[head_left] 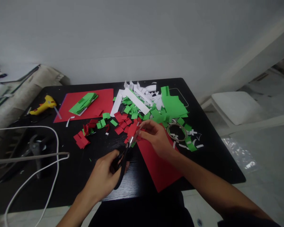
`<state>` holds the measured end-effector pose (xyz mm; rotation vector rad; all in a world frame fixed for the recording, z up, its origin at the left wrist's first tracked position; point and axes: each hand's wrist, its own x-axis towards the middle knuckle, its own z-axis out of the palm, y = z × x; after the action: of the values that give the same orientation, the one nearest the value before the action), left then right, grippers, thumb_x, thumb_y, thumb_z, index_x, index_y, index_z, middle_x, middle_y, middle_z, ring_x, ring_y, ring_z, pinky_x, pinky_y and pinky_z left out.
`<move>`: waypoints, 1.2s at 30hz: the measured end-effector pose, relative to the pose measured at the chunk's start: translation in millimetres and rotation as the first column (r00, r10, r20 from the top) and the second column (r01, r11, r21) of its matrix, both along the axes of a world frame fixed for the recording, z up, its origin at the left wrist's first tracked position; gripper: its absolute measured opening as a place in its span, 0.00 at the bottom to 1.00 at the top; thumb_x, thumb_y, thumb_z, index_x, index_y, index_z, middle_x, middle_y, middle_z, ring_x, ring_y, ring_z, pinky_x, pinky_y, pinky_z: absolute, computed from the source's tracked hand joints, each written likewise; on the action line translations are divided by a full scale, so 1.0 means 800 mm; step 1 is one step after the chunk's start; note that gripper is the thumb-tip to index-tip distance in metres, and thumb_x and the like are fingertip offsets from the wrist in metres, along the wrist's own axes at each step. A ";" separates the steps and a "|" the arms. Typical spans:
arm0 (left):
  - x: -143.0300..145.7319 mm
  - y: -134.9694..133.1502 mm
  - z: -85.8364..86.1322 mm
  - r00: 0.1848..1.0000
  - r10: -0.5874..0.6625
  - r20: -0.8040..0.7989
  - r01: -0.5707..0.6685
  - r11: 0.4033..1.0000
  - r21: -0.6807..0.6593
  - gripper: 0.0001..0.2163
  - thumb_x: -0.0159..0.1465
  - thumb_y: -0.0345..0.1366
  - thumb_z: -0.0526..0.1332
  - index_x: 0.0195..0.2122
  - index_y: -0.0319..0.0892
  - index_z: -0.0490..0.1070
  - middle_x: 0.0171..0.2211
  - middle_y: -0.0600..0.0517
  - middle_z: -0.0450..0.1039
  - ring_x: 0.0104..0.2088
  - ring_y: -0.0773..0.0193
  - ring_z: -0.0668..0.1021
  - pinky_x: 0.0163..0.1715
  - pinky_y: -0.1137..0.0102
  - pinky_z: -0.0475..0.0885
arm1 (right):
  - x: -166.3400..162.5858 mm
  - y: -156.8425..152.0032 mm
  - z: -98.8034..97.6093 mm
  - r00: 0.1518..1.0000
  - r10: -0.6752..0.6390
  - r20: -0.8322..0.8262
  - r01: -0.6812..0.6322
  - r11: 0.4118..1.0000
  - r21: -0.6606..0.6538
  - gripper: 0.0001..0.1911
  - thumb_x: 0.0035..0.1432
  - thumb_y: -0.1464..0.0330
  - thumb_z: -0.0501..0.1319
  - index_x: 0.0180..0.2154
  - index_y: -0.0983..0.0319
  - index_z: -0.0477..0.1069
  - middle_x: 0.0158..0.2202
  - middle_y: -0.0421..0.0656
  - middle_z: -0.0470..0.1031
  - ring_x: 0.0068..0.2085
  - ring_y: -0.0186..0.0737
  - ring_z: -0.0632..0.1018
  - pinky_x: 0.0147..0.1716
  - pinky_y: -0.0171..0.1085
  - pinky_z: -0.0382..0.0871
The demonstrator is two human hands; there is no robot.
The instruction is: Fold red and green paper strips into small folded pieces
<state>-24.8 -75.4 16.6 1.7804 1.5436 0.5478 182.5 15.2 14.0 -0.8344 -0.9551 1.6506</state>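
My left hand (103, 176) is closed round the black handles of a pair of scissors (123, 160), whose blades point up and away toward a small red paper piece (133, 129). My right hand (156, 137) pinches that red piece by its right side, just above a larger red sheet (156, 164) lying on the black table (217, 157). Small red squares (81, 140) and green squares (101, 123) lie scattered just beyond the scissors.
A heap of green and white paper scraps (151, 102) lies at the back. Farther left are a red sheet (104, 101) with a green stack (84, 102), and a yellow glue gun (44, 104). A wire coil (177, 131) sits right. White cable (54, 148) loops at left.
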 end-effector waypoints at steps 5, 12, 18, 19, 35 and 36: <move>0.001 0.000 0.000 1.000 0.003 0.002 -0.003 1.000 -0.006 0.16 0.70 0.48 0.59 0.29 0.44 0.67 0.24 0.56 0.66 0.24 0.65 0.70 0.25 0.72 0.63 | 0.000 0.000 -0.001 1.000 -0.006 0.019 0.006 1.000 0.008 0.12 0.50 0.66 0.76 0.35 0.58 0.76 0.33 0.37 0.79 0.31 0.35 0.81 0.36 0.39 0.83; -0.001 -0.001 -0.003 1.000 0.009 -0.011 -0.009 1.000 -0.026 0.17 0.70 0.49 0.59 0.29 0.44 0.67 0.24 0.56 0.66 0.24 0.65 0.69 0.25 0.72 0.62 | 0.000 0.001 -0.001 1.000 -0.014 0.004 0.014 1.000 0.018 0.12 0.50 0.67 0.76 0.34 0.59 0.75 0.32 0.37 0.79 0.30 0.34 0.80 0.34 0.38 0.83; 0.000 -0.001 -0.001 1.000 0.000 -0.022 0.000 1.000 -0.023 0.17 0.70 0.49 0.58 0.29 0.44 0.67 0.23 0.56 0.66 0.24 0.65 0.69 0.25 0.72 0.62 | -0.001 0.002 -0.001 0.999 -0.020 0.027 0.020 0.999 0.026 0.13 0.50 0.65 0.77 0.34 0.58 0.75 0.33 0.37 0.79 0.31 0.34 0.80 0.35 0.39 0.84; 0.000 -0.001 -0.001 1.000 0.002 -0.024 -0.002 1.000 -0.024 0.17 0.71 0.49 0.58 0.29 0.44 0.66 0.23 0.56 0.66 0.24 0.65 0.69 0.25 0.72 0.62 | -0.001 0.002 -0.002 0.999 -0.021 0.028 0.020 1.000 0.024 0.14 0.50 0.64 0.77 0.34 0.58 0.75 0.33 0.37 0.79 0.31 0.34 0.80 0.35 0.39 0.84; -0.001 -0.001 -0.002 0.999 -0.006 -0.038 0.006 1.000 0.004 0.17 0.72 0.47 0.57 0.28 0.44 0.66 0.23 0.56 0.67 0.24 0.65 0.70 0.25 0.71 0.62 | -0.001 0.002 -0.003 0.997 -0.052 0.053 0.051 0.999 0.015 0.12 0.50 0.67 0.76 0.34 0.58 0.76 0.35 0.38 0.79 0.36 0.37 0.81 0.37 0.39 0.83; -0.001 -0.001 -0.002 0.999 -0.004 -0.043 0.004 1.000 0.010 0.17 0.71 0.48 0.57 0.27 0.44 0.65 0.23 0.57 0.67 0.23 0.65 0.70 0.25 0.71 0.62 | -0.001 0.001 -0.003 0.997 -0.052 0.056 0.051 0.999 0.018 0.12 0.50 0.67 0.76 0.34 0.58 0.76 0.35 0.38 0.79 0.37 0.37 0.81 0.37 0.39 0.82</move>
<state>-25.3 -76.2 15.1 1.8133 1.5689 0.5190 182.0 16.2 11.9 -0.8915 -0.9778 1.5799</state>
